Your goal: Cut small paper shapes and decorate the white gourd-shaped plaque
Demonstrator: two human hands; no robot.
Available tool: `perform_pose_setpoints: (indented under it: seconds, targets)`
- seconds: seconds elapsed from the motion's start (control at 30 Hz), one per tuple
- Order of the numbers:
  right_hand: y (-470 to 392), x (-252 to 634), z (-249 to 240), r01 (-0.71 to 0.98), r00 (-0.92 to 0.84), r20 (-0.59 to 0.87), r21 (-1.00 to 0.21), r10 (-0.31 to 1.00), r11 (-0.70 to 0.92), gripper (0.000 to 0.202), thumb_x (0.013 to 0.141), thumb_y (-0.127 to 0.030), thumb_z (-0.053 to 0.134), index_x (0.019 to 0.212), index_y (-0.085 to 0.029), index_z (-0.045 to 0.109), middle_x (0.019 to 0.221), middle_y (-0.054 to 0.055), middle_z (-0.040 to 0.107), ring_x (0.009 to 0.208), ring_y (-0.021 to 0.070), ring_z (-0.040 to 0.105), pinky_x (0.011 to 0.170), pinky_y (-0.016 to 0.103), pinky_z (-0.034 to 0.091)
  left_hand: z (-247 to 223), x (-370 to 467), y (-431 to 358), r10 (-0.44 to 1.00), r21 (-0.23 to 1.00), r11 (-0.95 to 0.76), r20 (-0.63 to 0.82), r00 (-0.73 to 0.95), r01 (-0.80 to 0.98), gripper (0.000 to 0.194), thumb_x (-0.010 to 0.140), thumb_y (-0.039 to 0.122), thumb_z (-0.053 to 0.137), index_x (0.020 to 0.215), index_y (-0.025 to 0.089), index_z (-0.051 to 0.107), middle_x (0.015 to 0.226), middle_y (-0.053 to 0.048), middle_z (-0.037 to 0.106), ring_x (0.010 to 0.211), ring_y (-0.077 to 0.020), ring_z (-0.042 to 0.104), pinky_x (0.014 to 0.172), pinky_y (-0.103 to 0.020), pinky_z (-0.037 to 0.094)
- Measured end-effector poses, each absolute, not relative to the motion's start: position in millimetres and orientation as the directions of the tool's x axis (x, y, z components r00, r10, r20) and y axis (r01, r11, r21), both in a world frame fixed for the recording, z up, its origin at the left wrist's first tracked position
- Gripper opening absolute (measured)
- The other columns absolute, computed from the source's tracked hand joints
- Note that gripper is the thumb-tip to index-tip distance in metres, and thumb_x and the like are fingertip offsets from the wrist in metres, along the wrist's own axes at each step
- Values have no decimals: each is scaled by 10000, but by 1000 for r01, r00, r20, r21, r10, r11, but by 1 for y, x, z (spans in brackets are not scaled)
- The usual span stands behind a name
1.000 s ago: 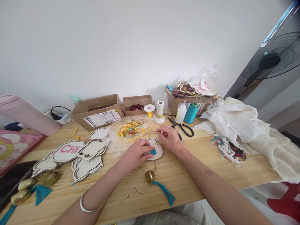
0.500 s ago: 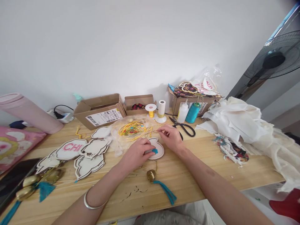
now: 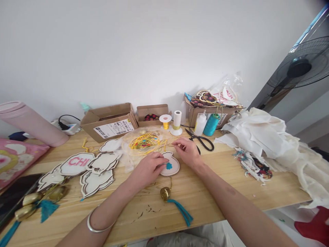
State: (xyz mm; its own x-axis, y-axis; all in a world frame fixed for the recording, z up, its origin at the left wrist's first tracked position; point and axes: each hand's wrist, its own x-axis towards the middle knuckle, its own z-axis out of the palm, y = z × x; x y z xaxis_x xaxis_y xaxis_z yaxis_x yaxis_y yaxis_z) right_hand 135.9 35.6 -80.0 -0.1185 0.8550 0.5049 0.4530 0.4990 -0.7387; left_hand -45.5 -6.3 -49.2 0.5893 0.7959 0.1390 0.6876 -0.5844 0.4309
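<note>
A white, gourd-shaped ornament (image 3: 173, 165) with a rim and a blue patch lies flat on the table. My left hand (image 3: 151, 166) is closed at its left edge, fingertips over the rim. Just above its right side, my right hand (image 3: 189, 151) pinches the end of a thin yellow cord (image 3: 165, 146) near the ornament's top. A brass bell (image 3: 165, 193) hangs by a short cord from the ornament's lower end, with a blue tassel (image 3: 183, 213) trailing to the right. Past my hands, tangled yellow cords (image 3: 144, 142) lie on clear plastic.
White cut-out plaques (image 3: 102, 163) and more bells (image 3: 32, 199) lie left. Black scissors (image 3: 202, 140), a glue bottle (image 3: 200, 124), blue thread (image 3: 211, 124) and spools (image 3: 165, 120) stand behind. Cardboard boxes (image 3: 109, 125) line the wall. White fabric (image 3: 259, 133) heaps right.
My left fingers have drawn back a little to the left, so more of the blue patch shows. My right hand stays nearly still, and the view has shifted slightly.
</note>
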Motion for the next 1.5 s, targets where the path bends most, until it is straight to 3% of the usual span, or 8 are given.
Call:
perform_pose_setpoints:
  seconds: [0.2, 0.33, 0.6, 0.83, 1.5]
  targets:
    - [36, 136, -82, 451, -106, 502, -745, 858, 492, 185, 736, -126, 502, 773, -162, 680, 743, 37, 634, 503, 91, 462, 487, 220, 405, -45, -55, -10, 749, 345, -635, 59, 659, 691, 478, 761, 0, 359, 1099, 222, 615, 1008, -88, 533, 885, -181, 509, 781, -326, 439]
    - [36, 136, -82, 455, -110, 499, -744, 859, 490, 187, 730, -119, 504, 767, -169, 681, 727, 32, 627, 505, 91, 465, 482, 216, 405, -48, -61, -9, 731, 313, -654, 24, 682, 689, 578, 721, -19, 361, 1159, 298, 568, 999, -62, 501, 878, -177, 474, 766, -331, 435]
    - [37, 137, -84, 464, -116, 496, -739, 860, 489, 191, 739, -131, 500, 779, -165, 684, 733, 37, 630, 501, 91, 465, 481, 221, 406, -58, -64, -8, 721, 415, -630, -1, 693, 656, 478, 793, 87, 379, 1148, 343, 571, 975, -42, 481, 873, -184, 429, 793, -344, 390]
    - [37, 136, -83, 470, -117, 497, -735, 860, 489, 200, 726, -118, 499, 771, -171, 686, 729, 30, 639, 504, 91, 470, 490, 218, 408, -58, -62, -6, 733, 443, -599, -32, 679, 667, 370, 869, 223, 336, 1110, 302, 605, 927, -44, 477, 830, -176, 410, 751, -316, 380]
    - [36, 136, -82, 478, -127, 483, -736, 866, 480, 196, 723, -127, 499, 767, -172, 685, 728, 31, 640, 505, 93, 474, 484, 218, 407, -56, -62, -8, 720, 396, -650, 47, 692, 649, 402, 851, 134, 357, 1087, 325, 620, 908, -44, 482, 811, -163, 443, 733, -301, 408]
